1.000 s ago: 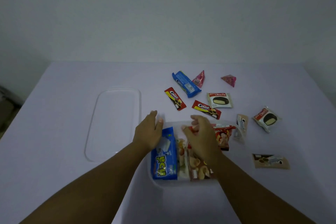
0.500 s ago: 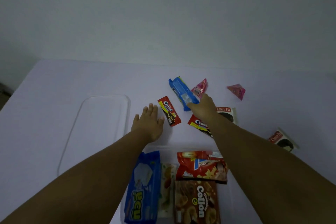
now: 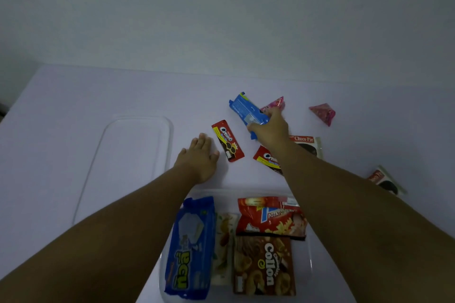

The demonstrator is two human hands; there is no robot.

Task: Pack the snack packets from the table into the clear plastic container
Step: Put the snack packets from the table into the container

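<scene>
Packets of snacks lie scattered over the pale surface (image 3: pixel 73 110), and several already sit in the clear plastic container (image 3: pixel 310 263) at the near edge: a long blue packet (image 3: pixel 190 248) on its left, a pale packet (image 3: pixel 224 248) beside it, a red potato snack bag (image 3: pixel 269 218) at the far right and a brown Collon box (image 3: pixel 264 265) just near of that bag. The right hand (image 3: pixel 269 128) reaches to the far side and its grip is curled round the near end of a blue biscuit packet (image 3: pixel 246 112), which is tilted with its far end raised. A pink packet (image 3: pixel 274 104) lies just beyond that hand, and a second pink packet (image 3: pixel 323 113) lies well apart to the right. The left hand (image 3: pixel 199 158) rests flat on the surface, fingers straight and close together, just left of a red cream-biscuit packet (image 3: pixel 227 140). Another red cream-biscuit packet (image 3: pixel 267 158) and a Choco Pie packet (image 3: pixel 307 144) lie partly under the right forearm. A further Choco Pie packet (image 3: pixel 386 179) shows at the right. The clear lid (image 3: pixel 133 155) lies on the left.
</scene>
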